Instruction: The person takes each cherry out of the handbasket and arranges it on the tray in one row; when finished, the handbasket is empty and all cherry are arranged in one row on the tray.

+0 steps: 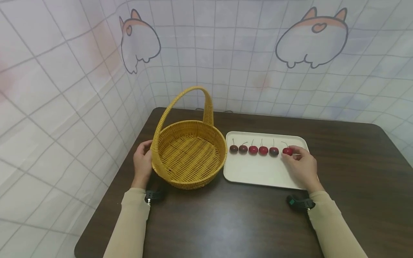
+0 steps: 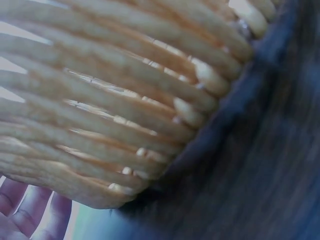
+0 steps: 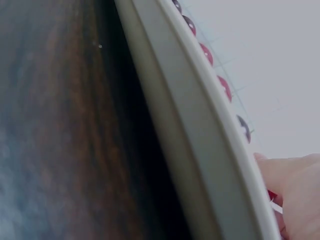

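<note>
My right hand point(image 1: 301, 165) pinches a red cherry point(image 1: 287, 151) between thumb and fingertips over the right part of a white rectangular tray point(image 1: 258, 170). To its left, several red and dark cherries point(image 1: 253, 149) with stems up stand in a row. In the right wrist view, the tray's rim hides most of the fruit, and part of the hand point(image 3: 300, 187) shows. A yellow woven basket point(image 1: 188, 184) with a tall arched handle stands left of the tray, its inside bare. My left hand point(image 1: 143, 163) rests against its outer left side, with fingers point(image 2: 35, 207) beyond the woven wall.
The dark wooden table point(image 1: 222, 222) extends in front of the tray and to its right. Behind and along the left hangs a white gridded cloth point(image 1: 219, 53) with cartoon animals. Dark bands point(image 1: 300, 203) circle both wrists.
</note>
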